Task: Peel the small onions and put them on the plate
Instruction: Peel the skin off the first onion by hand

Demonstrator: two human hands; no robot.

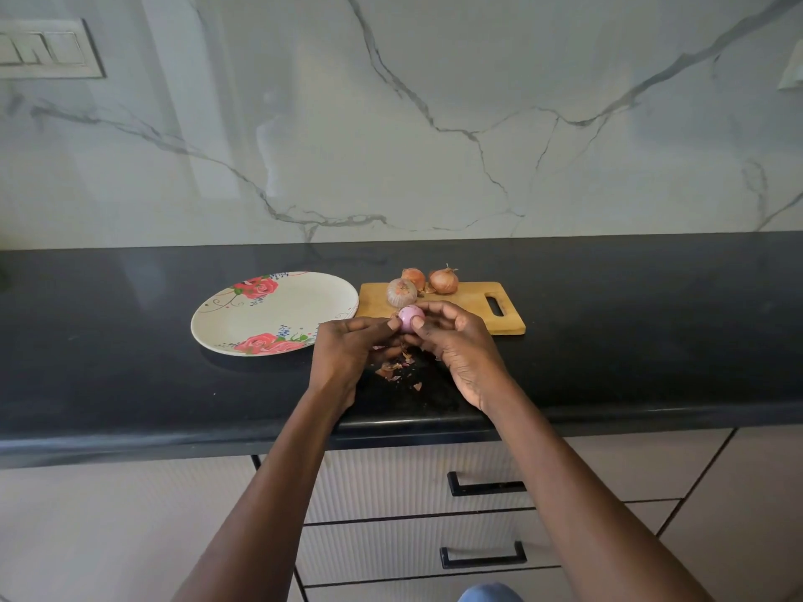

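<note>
Both hands meet over the black bench point(130, 341): the left hand point(347, 345) and right hand point(456, 341) have their grip clamped on one small onion point(410, 317), held just in front of the cutting board point(469, 299). It looks pink, glossy and nearly bare, so peeling seems almost done. Next comes a short carry left to the floral plate point(260, 315). Three unpeeled onions point(443, 281) wait on the board.

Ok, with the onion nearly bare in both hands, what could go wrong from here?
The peeled onion is pinched only at the fingertips of the left hand and right hand; being smooth, it could slip onto the skin scraps on the black counter. The floral plate sits left, so loose peel may travel with it.
</note>
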